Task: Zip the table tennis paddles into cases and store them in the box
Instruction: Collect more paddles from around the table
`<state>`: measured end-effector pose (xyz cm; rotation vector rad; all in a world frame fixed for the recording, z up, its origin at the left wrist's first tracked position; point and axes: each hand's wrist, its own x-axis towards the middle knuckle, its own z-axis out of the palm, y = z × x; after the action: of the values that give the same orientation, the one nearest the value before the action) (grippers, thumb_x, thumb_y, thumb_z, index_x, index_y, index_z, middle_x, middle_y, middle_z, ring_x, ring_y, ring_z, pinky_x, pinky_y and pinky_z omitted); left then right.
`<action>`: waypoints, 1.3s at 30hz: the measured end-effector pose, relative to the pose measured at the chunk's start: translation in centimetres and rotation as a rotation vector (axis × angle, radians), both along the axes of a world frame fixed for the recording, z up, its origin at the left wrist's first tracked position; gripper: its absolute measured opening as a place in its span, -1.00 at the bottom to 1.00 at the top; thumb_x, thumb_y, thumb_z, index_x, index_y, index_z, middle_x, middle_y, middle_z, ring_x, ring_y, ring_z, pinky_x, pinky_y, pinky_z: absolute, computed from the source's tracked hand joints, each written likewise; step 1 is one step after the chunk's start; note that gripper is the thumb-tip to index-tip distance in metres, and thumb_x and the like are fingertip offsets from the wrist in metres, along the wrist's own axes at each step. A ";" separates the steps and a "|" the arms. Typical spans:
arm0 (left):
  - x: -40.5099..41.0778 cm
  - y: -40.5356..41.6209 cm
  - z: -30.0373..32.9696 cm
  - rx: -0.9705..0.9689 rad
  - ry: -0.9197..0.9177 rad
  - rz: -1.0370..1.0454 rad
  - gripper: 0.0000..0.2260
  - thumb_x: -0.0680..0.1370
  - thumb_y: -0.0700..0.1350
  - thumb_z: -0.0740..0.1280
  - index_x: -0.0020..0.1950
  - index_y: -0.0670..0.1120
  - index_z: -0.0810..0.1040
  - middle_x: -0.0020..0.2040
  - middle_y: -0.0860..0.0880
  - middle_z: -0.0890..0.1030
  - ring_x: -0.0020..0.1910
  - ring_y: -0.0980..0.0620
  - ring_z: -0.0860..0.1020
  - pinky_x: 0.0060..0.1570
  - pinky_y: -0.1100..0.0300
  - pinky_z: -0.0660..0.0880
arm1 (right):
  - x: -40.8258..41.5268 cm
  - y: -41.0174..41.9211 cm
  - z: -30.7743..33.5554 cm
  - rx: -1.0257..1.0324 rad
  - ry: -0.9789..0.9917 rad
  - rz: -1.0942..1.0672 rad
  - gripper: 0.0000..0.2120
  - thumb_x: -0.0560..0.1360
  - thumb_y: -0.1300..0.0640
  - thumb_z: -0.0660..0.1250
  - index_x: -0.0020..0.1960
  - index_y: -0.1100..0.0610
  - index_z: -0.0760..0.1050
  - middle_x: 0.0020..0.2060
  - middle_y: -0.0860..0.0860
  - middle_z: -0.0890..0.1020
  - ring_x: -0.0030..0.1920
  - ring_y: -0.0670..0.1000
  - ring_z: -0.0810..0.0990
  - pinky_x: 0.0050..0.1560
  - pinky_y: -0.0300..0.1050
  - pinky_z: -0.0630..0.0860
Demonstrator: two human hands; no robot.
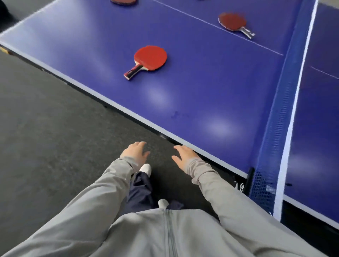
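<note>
Paddles are all loose and uncased as far as I can see, so I judge the job barely begun. The nearest paddle (146, 59) lies flat on the blue desk (211, 95), red rubber up, its handle pointing back toward the desk's near edge and toward me. A second paddle (233, 23) rests farther off, close to the white centre line and nearer the net (271, 146), with its handle pointing toward the net. At the very top edge a third paddle (123, 1) is cut off by the frame, so I can only see a sliver of red. No case and no box show anywhere in view; I cannot tell where they are kept. My left hand (135, 153) hangs over the dark floor (45, 128), fingers spread and relaxed, holding nothing. My right hand (184, 156) is just beside the desk's pale rim, fingers also spread loose, holding nothing, and I cannot tell whether it brushes the edge. Both are well apart from any paddle. Everything is left, then: picking up each paddle, slipping it into a case, zipping it, and storing it in the box. The nearest paddle looks like the natural first one to reach for, by its handle.
</note>
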<state>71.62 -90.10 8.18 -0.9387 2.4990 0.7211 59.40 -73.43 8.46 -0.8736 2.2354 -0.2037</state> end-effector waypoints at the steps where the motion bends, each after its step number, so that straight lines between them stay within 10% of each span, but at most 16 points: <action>1: -2.2 -1.1 0.2 -0.005 0.036 -0.057 -0.57 0.58 0.01 0.21 0.42 -0.11 0.30 0.38 -0.12 0.39 0.35 -0.12 0.36 0.30 0.00 0.33 | -1.1 -0.5 0.1 -0.005 0.009 -0.054 -0.56 0.58 -0.02 0.15 0.40 0.11 0.25 0.33 0.07 0.40 0.34 0.09 0.36 0.34 -0.01 0.31; 10: -18.2 -7.2 1.7 -0.028 0.133 -0.422 -0.54 0.59 0.05 0.18 0.46 -0.07 0.24 0.40 -0.07 0.35 0.36 -0.09 0.33 0.26 0.00 0.34 | -9.2 -3.7 2.1 0.002 0.052 -0.455 -0.54 0.58 0.00 0.15 0.44 0.09 0.20 0.39 0.05 0.33 0.40 0.07 0.27 0.35 -0.03 0.29; 18: -29.6 -7.9 0.2 -0.190 0.129 -0.554 -0.34 0.58 0.23 0.04 0.54 -0.08 -0.07 0.57 0.00 -0.07 0.54 0.01 -0.10 0.49 0.08 -0.09 | -18.6 -3.1 2.2 -0.014 0.108 -0.617 -0.52 0.58 -0.01 0.15 0.46 0.10 0.17 0.42 0.03 0.29 0.42 0.07 0.24 0.37 -0.02 0.28; 39: -54.3 -9.9 -9.1 -0.380 0.255 -0.251 -0.25 0.50 0.35 -0.15 0.55 -0.09 -0.07 0.57 0.04 -0.10 0.53 0.09 -0.19 0.48 -0.08 -0.22 | -53.1 -5.8 -4.0 -0.392 0.309 -0.766 -0.55 0.54 0.10 0.26 0.39 0.18 0.30 0.28 0.10 0.44 0.32 0.10 0.37 0.35 0.00 0.26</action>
<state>17.31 -100.01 -0.87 -0.6586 2.9779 0.3056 6.29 -79.28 4.45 -0.1861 2.7837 -0.9368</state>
